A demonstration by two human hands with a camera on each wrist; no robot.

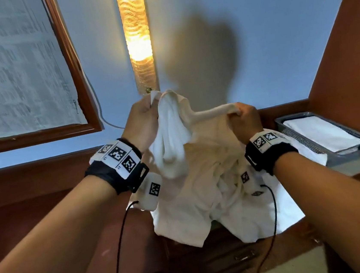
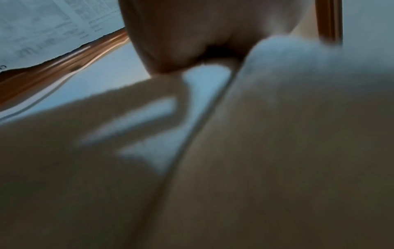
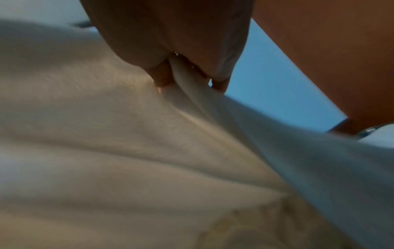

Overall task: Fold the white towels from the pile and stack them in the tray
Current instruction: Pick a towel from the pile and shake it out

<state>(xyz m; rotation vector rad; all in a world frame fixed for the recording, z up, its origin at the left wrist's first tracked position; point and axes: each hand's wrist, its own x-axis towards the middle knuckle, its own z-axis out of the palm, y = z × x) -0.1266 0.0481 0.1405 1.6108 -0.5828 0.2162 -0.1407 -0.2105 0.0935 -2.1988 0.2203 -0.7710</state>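
Note:
A white towel (image 1: 172, 135) hangs lifted above the pile of white towels (image 1: 207, 205) on the wooden tabletop. My left hand (image 1: 144, 115) grips one bunched corner of it at the top. My right hand (image 1: 240, 116) pinches another part of its edge, and a taut strip of cloth runs between the two hands. In the left wrist view the towel (image 2: 277, 134) fills most of the picture below the left hand (image 2: 192, 42). In the right wrist view the cloth (image 3: 127, 143) is pinched between the fingers (image 3: 164, 75). The grey tray (image 1: 333, 154) at the right holds a folded white towel (image 1: 324, 133).
A wooden table (image 1: 45, 185) carries the pile, with a drawer front (image 1: 233, 258) below it. A lit wall lamp (image 1: 137, 35) stands on the blue wall behind. A framed sheet (image 1: 9, 66) hangs at the left and a wooden panel (image 1: 343, 39) rises at the right.

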